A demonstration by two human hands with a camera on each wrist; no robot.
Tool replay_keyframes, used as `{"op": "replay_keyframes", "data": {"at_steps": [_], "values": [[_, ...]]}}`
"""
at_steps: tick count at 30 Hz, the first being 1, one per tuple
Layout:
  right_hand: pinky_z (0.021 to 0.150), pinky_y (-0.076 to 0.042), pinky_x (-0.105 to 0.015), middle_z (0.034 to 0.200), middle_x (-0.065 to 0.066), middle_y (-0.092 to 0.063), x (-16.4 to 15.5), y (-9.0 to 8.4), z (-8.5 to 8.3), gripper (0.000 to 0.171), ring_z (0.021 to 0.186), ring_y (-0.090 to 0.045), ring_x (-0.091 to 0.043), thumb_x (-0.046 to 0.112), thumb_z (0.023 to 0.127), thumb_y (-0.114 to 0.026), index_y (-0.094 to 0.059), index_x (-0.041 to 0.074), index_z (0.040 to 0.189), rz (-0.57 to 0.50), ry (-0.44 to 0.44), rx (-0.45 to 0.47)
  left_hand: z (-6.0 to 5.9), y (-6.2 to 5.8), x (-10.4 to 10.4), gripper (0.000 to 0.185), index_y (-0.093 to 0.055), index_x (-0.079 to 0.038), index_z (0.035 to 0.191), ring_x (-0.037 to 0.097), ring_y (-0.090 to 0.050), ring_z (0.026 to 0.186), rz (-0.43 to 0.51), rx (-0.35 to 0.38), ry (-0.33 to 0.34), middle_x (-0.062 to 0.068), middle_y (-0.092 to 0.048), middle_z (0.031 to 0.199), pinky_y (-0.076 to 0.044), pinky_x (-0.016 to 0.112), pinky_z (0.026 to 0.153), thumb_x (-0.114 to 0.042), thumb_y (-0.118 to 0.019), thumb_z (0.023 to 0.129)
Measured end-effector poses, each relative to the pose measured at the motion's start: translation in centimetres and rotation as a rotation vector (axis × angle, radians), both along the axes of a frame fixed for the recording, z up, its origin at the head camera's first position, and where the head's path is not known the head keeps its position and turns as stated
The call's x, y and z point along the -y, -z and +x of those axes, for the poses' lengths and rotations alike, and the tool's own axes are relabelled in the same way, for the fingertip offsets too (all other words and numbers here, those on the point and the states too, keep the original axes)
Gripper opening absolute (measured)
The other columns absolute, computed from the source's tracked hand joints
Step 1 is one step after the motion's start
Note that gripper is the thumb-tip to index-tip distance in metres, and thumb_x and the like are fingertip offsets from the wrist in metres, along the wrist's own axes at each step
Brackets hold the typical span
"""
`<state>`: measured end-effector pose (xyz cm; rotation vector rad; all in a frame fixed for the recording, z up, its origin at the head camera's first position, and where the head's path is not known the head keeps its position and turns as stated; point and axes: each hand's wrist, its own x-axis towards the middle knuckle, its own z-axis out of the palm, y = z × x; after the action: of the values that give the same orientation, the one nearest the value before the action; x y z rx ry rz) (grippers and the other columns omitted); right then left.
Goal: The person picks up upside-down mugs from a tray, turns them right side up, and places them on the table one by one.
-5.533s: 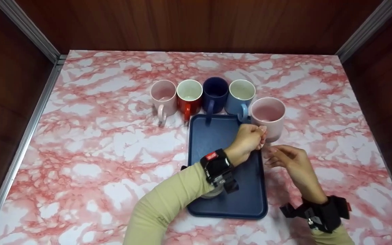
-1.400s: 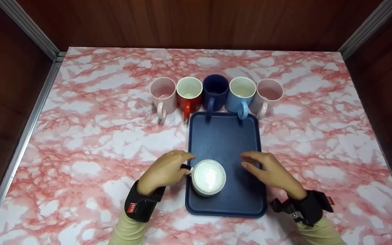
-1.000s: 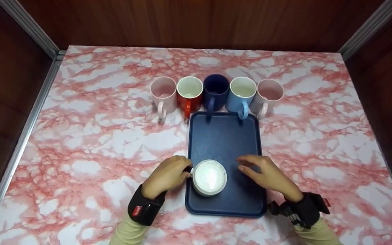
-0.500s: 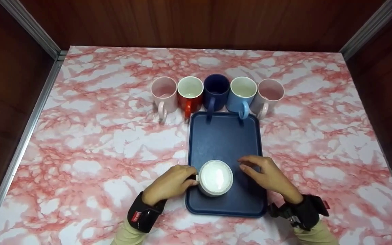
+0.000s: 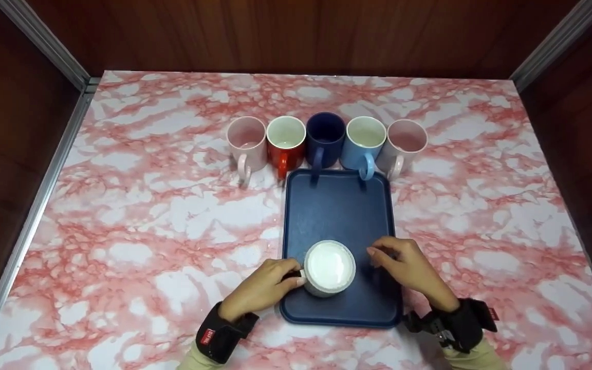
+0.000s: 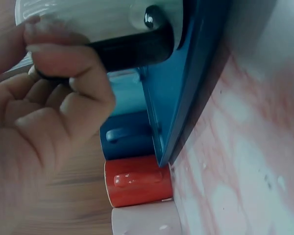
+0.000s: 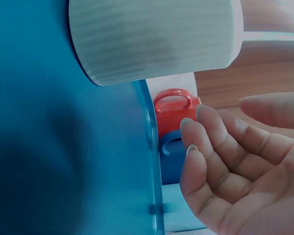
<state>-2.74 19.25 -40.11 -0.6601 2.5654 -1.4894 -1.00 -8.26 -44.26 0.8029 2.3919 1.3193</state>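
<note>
A round pale jug [image 5: 330, 267] with a ribbed body and a white top stands on the front half of the dark blue tray [image 5: 339, 205]. My left hand [image 5: 267, 285] grips its black handle [image 6: 137, 50], which points left, over the tray's left rim. My right hand [image 5: 404, 262] is over the tray's right edge, apart from the jug. In the right wrist view the ribbed side of the jug [image 7: 152, 39] faces me, and the fingers [image 7: 193, 171] are loosely bent around nothing.
Behind the tray several mugs stand side by side, handles towards me: pink [image 5: 247, 144], red [image 5: 285, 141], dark blue [image 5: 325, 139], light blue [image 5: 364, 141] and pink [image 5: 404, 146]. A wooden wall [image 5: 296, 36] rises behind the marbled table [image 5: 147, 205].
The right-hand pink mug has moved back into line, its handle turned forward. My left hand has taken the jug's handle and the jug has shifted right on the tray.
</note>
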Motion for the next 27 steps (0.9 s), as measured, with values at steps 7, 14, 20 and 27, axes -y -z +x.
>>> {"op": "replay_keyframes", "data": {"at_steps": [7, 14, 20, 27], "values": [[0.056, -0.048, -0.024, 0.066, -0.015, -0.059, -0.6, 1.0, -0.2, 0.009, 0.060, -0.059, -0.028, -0.007, 0.086, -0.055, -0.062, -0.004, 0.080, -0.011, 0.017, 0.058, 0.0, -0.1, -0.7, 0.016, -0.054, -0.009, 0.078, 0.006, -0.042, 0.062, 0.058, -0.005, -0.101, -0.010, -0.042, 0.067, -0.035, 0.020, 0.059, -0.017, -0.055, 0.092], [0.057, -0.048, -0.025, 0.068, -0.006, -0.060, -1.8, 3.7, -0.6, 0.012, 0.061, -0.059, -0.017, 0.004, 0.089, -0.057, -0.062, -0.003, 0.082, -0.037, 0.027, 0.096, -0.4, 0.3, -1.2, 0.015, -0.056, -0.008, 0.078, 0.006, -0.044, 0.062, 0.114, 0.008, -0.237, -0.007, -0.049, 0.069, -0.037, 0.020, 0.057, -0.014, -0.055, 0.092], [0.058, -0.048, -0.027, 0.070, -0.008, -0.060, -1.9, 4.0, -0.3, 0.014, 0.062, -0.059, -0.019, 0.006, 0.090, -0.056, -0.062, -0.005, 0.084, -0.078, 0.019, 0.162, -0.8, 0.6, -1.5, 0.016, -0.060, -0.001, 0.084, 0.009, -0.050, 0.060, 0.221, 0.084, -0.329, 0.007, -0.060, 0.071, -0.040, 0.021, 0.057, -0.013, -0.054, 0.092], [0.055, -0.048, -0.030, 0.068, -0.010, -0.060, -1.7, 4.2, -0.2, 0.013, 0.059, -0.057, -0.018, 0.002, 0.090, -0.055, -0.063, -0.007, 0.085, -0.104, -0.012, 0.182, -1.3, 0.1, -2.4, 0.018, -0.059, 0.008, 0.086, 0.016, -0.051, 0.059, 0.372, 0.200, -0.423, 0.007, -0.055, 0.066, -0.041, 0.020, 0.055, -0.008, -0.053, 0.092]]}}
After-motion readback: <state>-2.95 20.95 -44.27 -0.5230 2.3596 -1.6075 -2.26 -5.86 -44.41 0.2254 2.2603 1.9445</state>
